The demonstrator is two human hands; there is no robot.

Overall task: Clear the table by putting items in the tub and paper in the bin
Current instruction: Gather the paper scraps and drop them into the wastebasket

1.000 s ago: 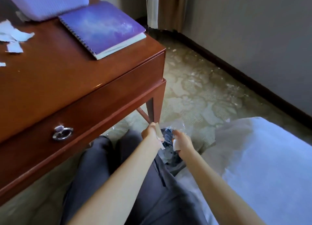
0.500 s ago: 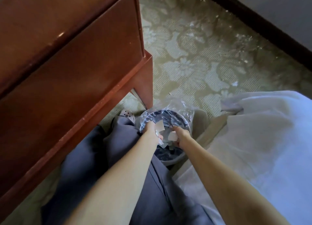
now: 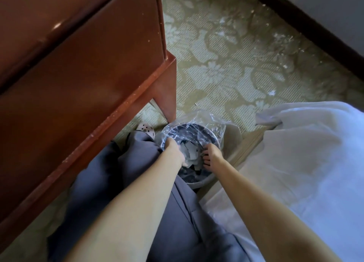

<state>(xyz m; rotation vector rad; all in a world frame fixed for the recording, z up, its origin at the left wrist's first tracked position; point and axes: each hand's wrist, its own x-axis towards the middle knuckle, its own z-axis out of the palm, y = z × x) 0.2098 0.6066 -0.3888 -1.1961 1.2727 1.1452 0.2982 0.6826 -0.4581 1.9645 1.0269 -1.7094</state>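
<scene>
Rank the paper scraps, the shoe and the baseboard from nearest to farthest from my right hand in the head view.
1. Paper scraps: in the bin, just left of the right hand.
2. Shoe: on the carpet, left of the bin.
3. Baseboard: far off, upper right.

left hand [image 3: 175,153] knuckles up, fingers hidden. right hand [image 3: 213,153] at its 3 o'clock, fingers loosely spread.

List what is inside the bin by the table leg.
A clear plastic liner and white paper scraps sit inside the bin. Both hands are over its mouth, left hand and right hand, covering some of the scraps. The bin's bottom is hidden beneath them.
</scene>
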